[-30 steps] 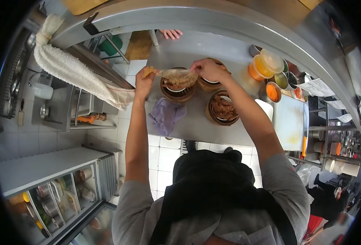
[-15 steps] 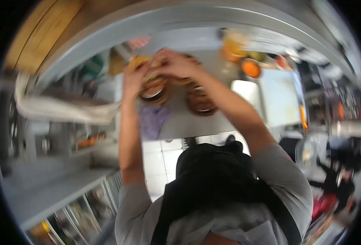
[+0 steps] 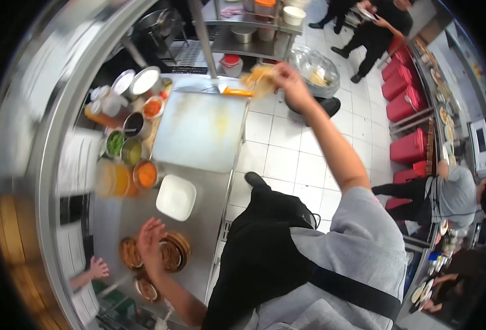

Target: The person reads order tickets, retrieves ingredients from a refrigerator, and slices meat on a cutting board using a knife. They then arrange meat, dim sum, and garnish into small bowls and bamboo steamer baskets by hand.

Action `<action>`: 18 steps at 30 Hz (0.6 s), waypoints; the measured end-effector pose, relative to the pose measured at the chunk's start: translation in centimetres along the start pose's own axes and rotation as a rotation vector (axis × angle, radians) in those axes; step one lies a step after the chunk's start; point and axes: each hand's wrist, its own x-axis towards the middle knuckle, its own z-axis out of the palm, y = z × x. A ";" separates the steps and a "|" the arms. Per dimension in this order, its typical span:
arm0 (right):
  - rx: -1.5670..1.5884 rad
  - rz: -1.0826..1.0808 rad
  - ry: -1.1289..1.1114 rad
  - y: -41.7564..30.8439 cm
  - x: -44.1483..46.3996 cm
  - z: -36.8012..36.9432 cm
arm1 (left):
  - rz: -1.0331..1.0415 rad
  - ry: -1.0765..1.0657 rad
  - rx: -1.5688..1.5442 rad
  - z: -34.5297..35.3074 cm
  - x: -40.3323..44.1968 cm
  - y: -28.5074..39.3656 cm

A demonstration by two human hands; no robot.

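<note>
My right hand [image 3: 288, 80] is closed on a crumpled yellowish wrap [image 3: 260, 80], held in the air beside the orange-handled knife [image 3: 237, 92] at the cutting board's far corner. My left hand [image 3: 151, 241] hovers over the steel counter with its fingers apart and nothing in them. Beneath and beside it stand round wooden bowls of brown food, one [image 3: 172, 253] to its right, another [image 3: 130, 253] to its left and a third [image 3: 146, 288] below. A square white dish [image 3: 176, 198] lies between the left hand and the white cutting board [image 3: 199, 130].
A clear-bagged bin [image 3: 315, 71] stands on the tiled floor past my right hand. Containers of sauces and chopped food [image 3: 145, 174] line the board's left side. Another person's hand [image 3: 98, 268] shows at lower left. Several people and red bins [image 3: 408, 146] are at the right.
The view has swung right. My hands, together over the bowls before, are now far apart; the right has carried the wrap toward the bagged bin, and the left has let go.
</note>
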 end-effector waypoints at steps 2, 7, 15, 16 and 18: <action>-0.223 -0.008 0.185 1.0 2.9 -7.9 | -0.035 -0.041 0.030 1.4 3.1 -1.0; -0.963 -0.106 0.503 5.8 9.4 -13.9 | -0.165 0.148 -0.119 8.2 18.2 -1.0; -0.502 -0.271 -0.588 10.3 14.6 23.2 | -0.373 0.508 -0.501 12.1 37.1 -5.8; -0.665 -0.321 -0.610 10.4 15.6 26.1 | -0.409 0.538 -0.543 12.0 38.0 -6.1; -0.851 -0.378 -0.681 13.2 17.5 30.9 | -0.403 0.515 -0.595 11.9 38.7 -6.7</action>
